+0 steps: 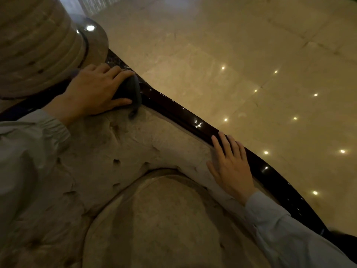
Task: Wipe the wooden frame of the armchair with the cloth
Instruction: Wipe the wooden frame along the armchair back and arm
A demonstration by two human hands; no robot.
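Your left hand [92, 91] presses the soft, floppy cloth [133, 93] around the frame [173, 111], up by the chair's top. Your right hand [229, 167] lies flat and empty on the frame's lower part. The dark wood looks hard, shiny and slippery, so keep the cloth wrapped over it.

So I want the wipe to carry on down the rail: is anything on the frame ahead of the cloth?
Yes. The right hand rests flat on the dark wooden frame, further down from the cloth held in the left hand. The stretch between them looks bare.
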